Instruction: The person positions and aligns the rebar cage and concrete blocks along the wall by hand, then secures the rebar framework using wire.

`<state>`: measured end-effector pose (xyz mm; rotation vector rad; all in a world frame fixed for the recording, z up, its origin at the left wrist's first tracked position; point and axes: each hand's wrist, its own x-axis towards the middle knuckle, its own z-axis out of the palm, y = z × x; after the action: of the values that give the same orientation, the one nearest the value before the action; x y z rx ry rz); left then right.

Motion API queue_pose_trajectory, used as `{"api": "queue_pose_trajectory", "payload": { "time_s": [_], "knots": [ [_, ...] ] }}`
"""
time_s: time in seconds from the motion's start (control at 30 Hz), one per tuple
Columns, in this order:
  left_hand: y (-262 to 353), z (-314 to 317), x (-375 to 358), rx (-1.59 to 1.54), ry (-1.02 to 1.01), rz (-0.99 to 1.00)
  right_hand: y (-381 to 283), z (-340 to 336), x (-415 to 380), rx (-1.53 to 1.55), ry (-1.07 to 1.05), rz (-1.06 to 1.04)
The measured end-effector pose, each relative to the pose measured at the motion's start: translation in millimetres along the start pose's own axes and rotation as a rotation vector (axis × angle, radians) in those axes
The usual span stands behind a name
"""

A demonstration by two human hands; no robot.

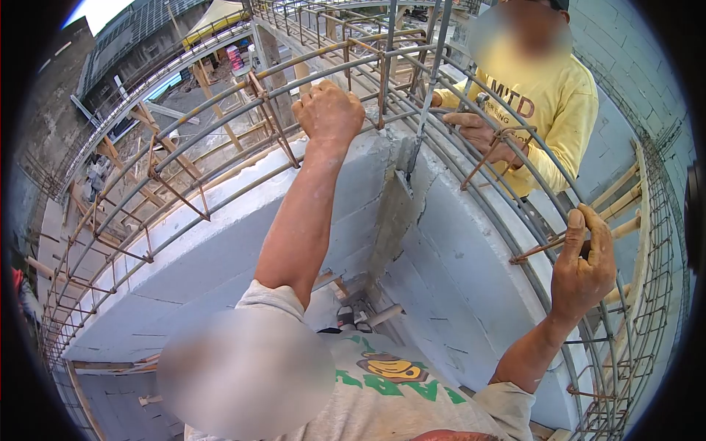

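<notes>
Here we are above the corner where two pale block walls meet, the left wall [220,242] and the right wall [456,272], with a rough concrete column [397,198] between them. Along the wall tops run the rebar cages, the left cage [152,175] and the right cage [501,136], long bars tied with bent stirrups, and upright bars [434,73] rise by the corner. The left hand [327,114] reaches far forward, its grip clamped in a fist on the left cage, close to the corner, back of the hand facing up. Over on the other side, the right hand [582,268] is up at the outer bars of the right cage, thumb raised and fingers curled; whether that grip is fully closed on a bar, I cannot tell. Across the right cage stands a co-worker in a yellow shirt [566,121], one hand [474,131] at the bars near the corner. Beyond the left cage, timber props [209,88] lean over rubble-strewn ground, and down below, between the walls, the wearer's footwear [346,317] shows beneath the printed grey shirt [353,415].
</notes>
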<state>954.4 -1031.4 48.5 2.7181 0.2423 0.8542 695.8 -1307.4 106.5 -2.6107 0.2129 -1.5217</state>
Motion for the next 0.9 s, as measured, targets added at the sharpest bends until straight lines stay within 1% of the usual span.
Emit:
{"api": "queue_pose_trajectory", "payload": {
  "time_s": [0.03,0.1,0.13,0.2,0.23,0.33,0.37,0.43,0.47,0.5,0.53,0.57,0.67,0.7,0.8,0.9],
  "knots": [
    [2,-12,7,0.050,-0.140,-0.075,2,0,0,0.001,0.019,-0.027],
    [-2,-29,18,0.034,-0.378,-0.094,2,2,0,0.003,0.055,-0.072],
    [-6,-30,21,0.031,-0.502,-0.108,2,2,0,0.006,0.044,-0.045],
    [-11,-22,29,0.084,-0.555,-0.140,0,1,0,0.020,0.021,0.006],
    [-12,-19,33,0.110,-0.575,-0.153,0,0,-1,0.039,0.006,0.041],
    [-12,-13,40,0.063,-0.570,-0.250,4,3,0,0.010,0.068,-0.070],
    [-12,-10,38,0.007,-0.515,-0.255,4,4,0,0.007,0.074,-0.071],
    [-19,9,46,0.091,-0.553,-0.182,5,3,1,-0.009,0.081,-0.081],
    [-24,16,51,0.077,-0.575,-0.176,5,2,0,0.003,0.081,-0.082],
    [-25,16,52,0.063,-0.596,-0.171,5,2,0,0.015,0.080,-0.084],
    [-21,-1,46,-0.003,-0.618,-0.194,4,2,0,0.027,0.083,-0.085],
    [-17,-11,43,-0.069,-0.639,-0.216,2,-1,1,0.018,0.039,-0.049],
    [-14,7,37,0.069,-0.484,-0.216,5,1,1,0.014,0.073,-0.090],
    [-15,6,39,0.083,-0.526,-0.219,5,1,1,0.004,0.077,-0.095],
    [-21,5,44,0.023,-0.608,-0.227,0,-2,1,0.008,0.004,-0.007],
    [-12,7,33,0.065,-0.540,-0.197,0,1,2,0.003,0.035,-0.010]
  ]
}}
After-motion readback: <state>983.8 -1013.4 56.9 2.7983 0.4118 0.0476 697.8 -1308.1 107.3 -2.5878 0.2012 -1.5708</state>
